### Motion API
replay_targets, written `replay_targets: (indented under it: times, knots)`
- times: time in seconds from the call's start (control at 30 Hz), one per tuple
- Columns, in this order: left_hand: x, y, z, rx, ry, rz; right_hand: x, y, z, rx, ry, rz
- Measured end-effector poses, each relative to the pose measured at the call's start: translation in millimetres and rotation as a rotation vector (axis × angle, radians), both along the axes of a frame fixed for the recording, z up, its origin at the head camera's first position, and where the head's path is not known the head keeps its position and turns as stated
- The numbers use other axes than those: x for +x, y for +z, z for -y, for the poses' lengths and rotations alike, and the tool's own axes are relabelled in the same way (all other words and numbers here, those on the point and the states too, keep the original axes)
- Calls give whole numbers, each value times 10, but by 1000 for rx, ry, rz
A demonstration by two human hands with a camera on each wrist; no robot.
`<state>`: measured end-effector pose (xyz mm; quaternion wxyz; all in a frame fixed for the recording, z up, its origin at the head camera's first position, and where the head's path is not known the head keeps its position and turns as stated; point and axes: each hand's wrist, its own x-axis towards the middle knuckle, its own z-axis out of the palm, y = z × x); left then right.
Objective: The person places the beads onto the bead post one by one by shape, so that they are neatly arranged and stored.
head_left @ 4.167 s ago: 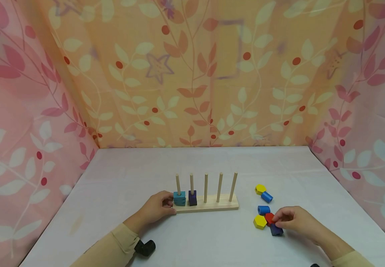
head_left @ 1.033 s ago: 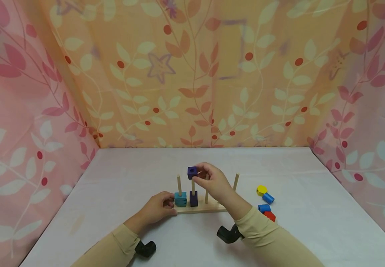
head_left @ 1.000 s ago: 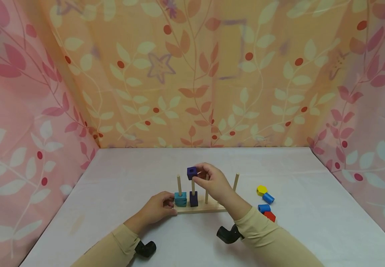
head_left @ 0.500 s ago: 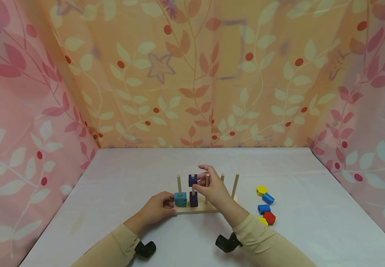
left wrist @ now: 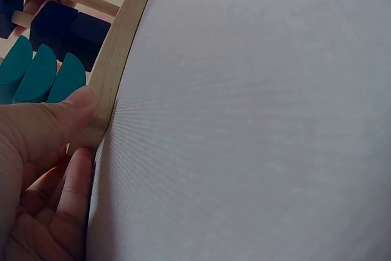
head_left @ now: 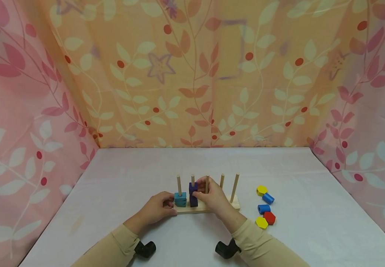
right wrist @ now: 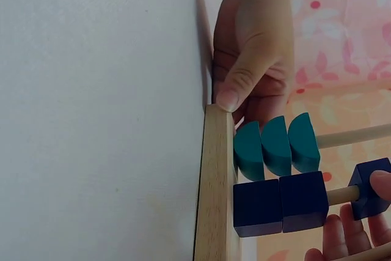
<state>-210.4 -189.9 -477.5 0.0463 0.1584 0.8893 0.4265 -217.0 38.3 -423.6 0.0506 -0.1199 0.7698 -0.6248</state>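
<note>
A wooden peg board [head_left: 192,210] with a row of upright pegs stands on the white table. My left hand [head_left: 157,207] grips its left end, the thumb [left wrist: 79,99] lying on the base in the left wrist view. My right hand [head_left: 215,196] pinches a dark purple cube [head_left: 193,187] threaded on the second peg. In the right wrist view, that cube [right wrist: 361,181] sits apart from two purple cubes [right wrist: 281,205] lower on the peg, with bare peg showing between. Teal half-round pieces [right wrist: 278,146] fill the bottom of the first peg. My right hand partly hides the third peg and the base.
To the right of the board lie two yellow hexagons [head_left: 261,223], two blue cylinders [head_left: 264,209] and a red hexagon [head_left: 269,218]. Black fittings [head_left: 227,249] stick out from both sleeves. Floral curtains [head_left: 192,74] surround the table.
My right hand has carried a purple cube from the loose pieces to the second peg, then lowered it partway down. The left hand keeps its hold on the board.
</note>
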Motion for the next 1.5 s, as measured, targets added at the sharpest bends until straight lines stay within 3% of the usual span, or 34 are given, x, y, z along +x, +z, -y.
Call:
replay_targets:
  times: [0.37,0.8,1.2,1.5]
  knots:
    - [12,3,-6,-3,5,-4,14,-106,-4,28,2,0]
    - [28,13,-15,-2,3,-5,24,-133,-10,37,1,11]
    - [29,12,-6,5,-1,-5,119,-4,-143,-26,67,-27]
    - [20,10,-3,8,2,0,227,117,-321,-16,107,-27]
